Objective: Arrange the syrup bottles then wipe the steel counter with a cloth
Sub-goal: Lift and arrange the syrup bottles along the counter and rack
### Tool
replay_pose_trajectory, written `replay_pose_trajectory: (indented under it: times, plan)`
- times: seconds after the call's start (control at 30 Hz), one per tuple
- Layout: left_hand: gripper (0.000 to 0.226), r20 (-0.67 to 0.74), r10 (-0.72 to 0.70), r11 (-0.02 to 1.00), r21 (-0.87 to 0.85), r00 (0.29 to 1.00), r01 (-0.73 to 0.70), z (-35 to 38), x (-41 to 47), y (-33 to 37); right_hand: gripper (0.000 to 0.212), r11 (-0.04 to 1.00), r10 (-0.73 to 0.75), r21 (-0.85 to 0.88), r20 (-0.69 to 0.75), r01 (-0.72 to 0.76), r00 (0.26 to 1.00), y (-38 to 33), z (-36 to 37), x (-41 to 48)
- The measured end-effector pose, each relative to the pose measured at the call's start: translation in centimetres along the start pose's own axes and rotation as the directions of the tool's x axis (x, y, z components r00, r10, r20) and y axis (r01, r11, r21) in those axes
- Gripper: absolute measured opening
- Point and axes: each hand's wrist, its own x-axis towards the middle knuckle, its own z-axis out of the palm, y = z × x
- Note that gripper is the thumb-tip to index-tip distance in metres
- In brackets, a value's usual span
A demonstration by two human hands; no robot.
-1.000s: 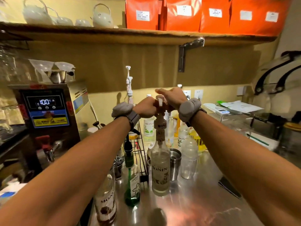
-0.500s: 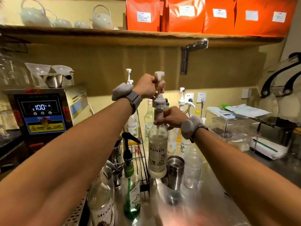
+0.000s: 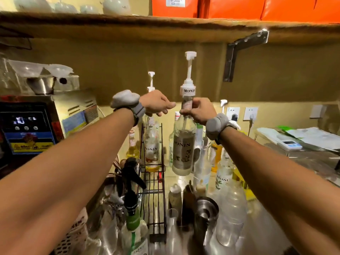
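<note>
My right hand (image 3: 199, 112) grips the neck of a clear Monin syrup bottle (image 3: 183, 150) with a white pump top and holds it in the air above the steel counter (image 3: 261, 234), near the back. To its left, my left hand (image 3: 158, 103) hovers with fingers loosely curled and nothing in it, in front of the pump of another Monin bottle (image 3: 151, 150) that stands in a black wire rack (image 3: 153, 190). More syrup bottles (image 3: 221, 173) crowd the back of the counter. No cloth is in view.
A steel hot-water machine (image 3: 36, 124) with a lit display stands at left. A steel shaker cup (image 3: 206, 208), clear plastic bottles (image 3: 231, 214) and a green-necked bottle (image 3: 133, 229) stand in front. A wooden shelf (image 3: 165, 26) runs overhead. A scale (image 3: 288, 144) lies at right.
The clear Monin bottle has risen off the counter and gone toward the back. My left hand has let go of its pump top; my right hand has moved down to its neck.
</note>
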Motion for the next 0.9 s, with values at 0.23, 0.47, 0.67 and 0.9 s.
replay_pose_trajectory:
  times: [0.23,0.47,0.67,0.9]
  plan:
    - [0.031,0.107,-0.065,0.994,0.096,0.992,0.054,2.0,5.9,-2.2,0.032,0.998,0.060,-0.012,0.033,-0.059,0.998,6.3,3.7,4.7]
    - [0.025,0.198,-0.109,0.988,0.128,0.974,0.085,4.3,8.8,-5.4,0.036,0.991,0.127,-0.064,0.114,-0.120,0.985,12.1,7.3,4.7]
    - [0.023,0.218,-0.128,0.986,0.132,0.968,0.101,5.2,9.8,-7.3,0.037,0.982,0.172,-0.100,0.137,-0.159,0.976,14.8,9.1,4.0]
    - [0.024,0.250,-0.140,0.985,0.138,0.958,0.107,6.2,10.3,-8.1,0.033,0.964,0.249,-0.139,0.186,-0.225,0.951,16.8,10.5,3.4]
